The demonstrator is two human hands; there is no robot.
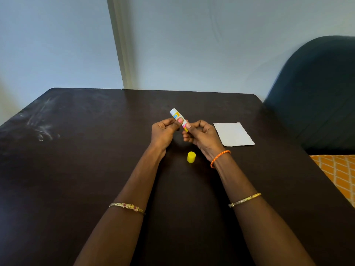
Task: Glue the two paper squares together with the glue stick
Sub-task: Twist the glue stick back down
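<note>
Above the middle of the dark table I hold a glue stick with a white, yellow and blue label, tilted up to the far left. My left hand pinches its body and my right hand pinches its yellow base end. The stick has no cap on; its yellow cap stands on the table between my wrists. White paper lies flat on the table just right of my right hand; I cannot tell whether it is one sheet or two stacked.
A dark blue padded chair stands at the table's right side, with an orange patterned cloth below it. A pale wall runs close behind the table's far edge. Chalky smears mark the table's left part.
</note>
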